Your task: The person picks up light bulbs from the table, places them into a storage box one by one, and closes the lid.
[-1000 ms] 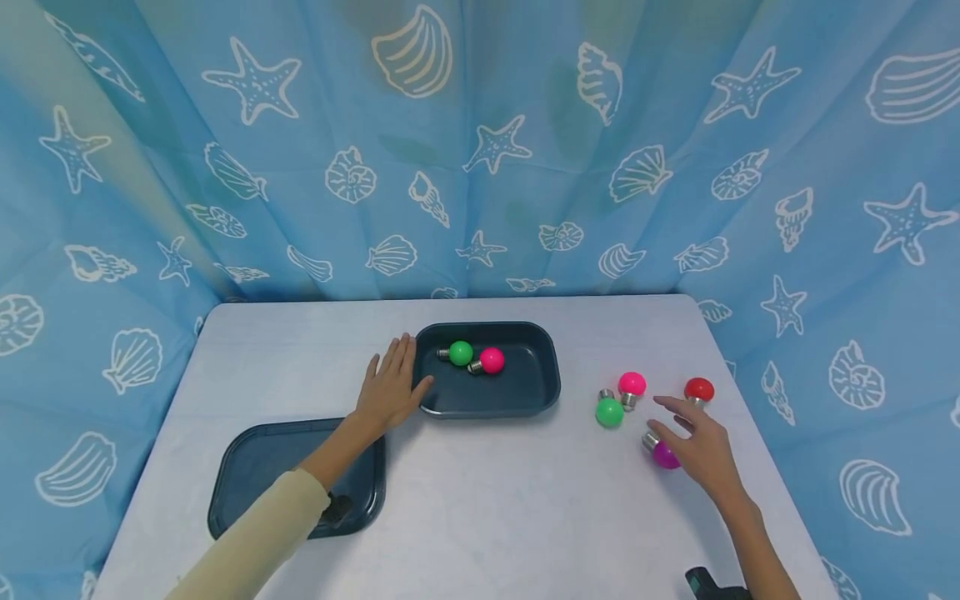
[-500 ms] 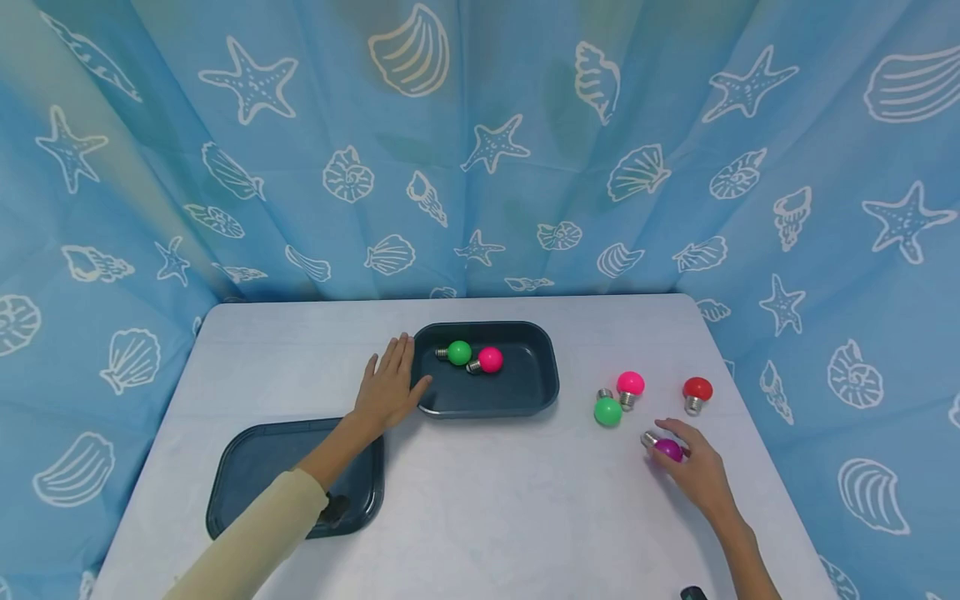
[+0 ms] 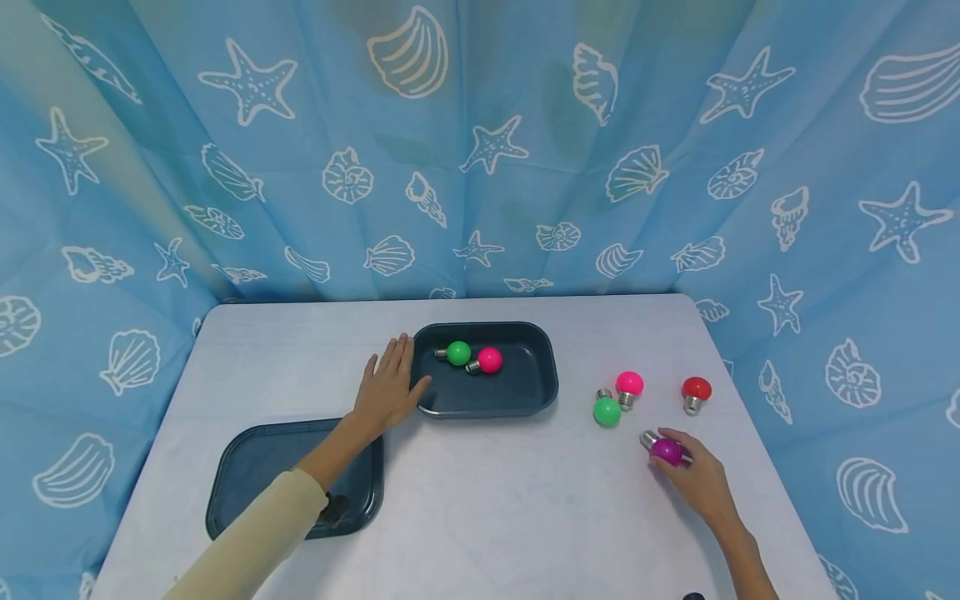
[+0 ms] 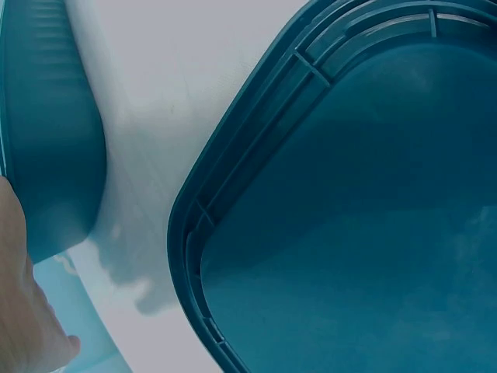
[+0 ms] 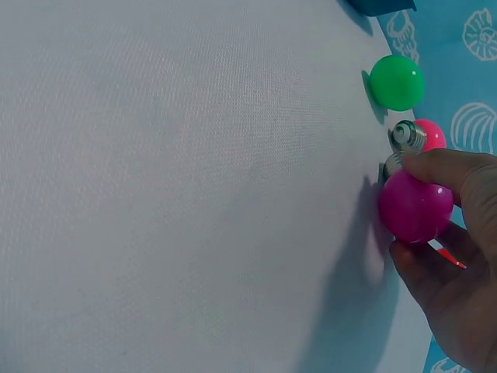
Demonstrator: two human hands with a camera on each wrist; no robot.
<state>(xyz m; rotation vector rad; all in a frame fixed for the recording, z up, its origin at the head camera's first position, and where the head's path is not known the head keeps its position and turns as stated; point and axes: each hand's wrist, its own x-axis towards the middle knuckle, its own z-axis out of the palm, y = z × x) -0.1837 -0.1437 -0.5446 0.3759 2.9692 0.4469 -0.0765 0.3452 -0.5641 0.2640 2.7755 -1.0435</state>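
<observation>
Between thumb and fingers, my right hand [image 3: 697, 475] pinches a purple light bulb [image 3: 666, 452] whose metal screw base points up and left; the right wrist view shows the same purple bulb [image 5: 416, 207] close up. My left hand [image 3: 388, 385] rests with straight fingers against the left end of a dark blue tub [image 3: 525, 408]. Inside the tub lie a green bulb [image 3: 459, 353] and a pink bulb [image 3: 491, 360]. Left of the right hand are a second pink bulb [image 3: 629, 383] and a second green bulb [image 3: 607, 412]. Above it lies a red bulb [image 3: 697, 388].
A dark blue lid [image 3: 255, 467] lies at the left front of the white table [image 3: 510, 517], partly under the left forearm; its ribbed rim [image 4: 233, 155] fills much of the left wrist view. A blue curtain [image 3: 480, 167] with shells and starfish surrounds the table.
My right hand has come down and left onto the purple bulb, its fingers closing round it. The red bulb's base is now uncovered. My left hand has stayed at the tub.
</observation>
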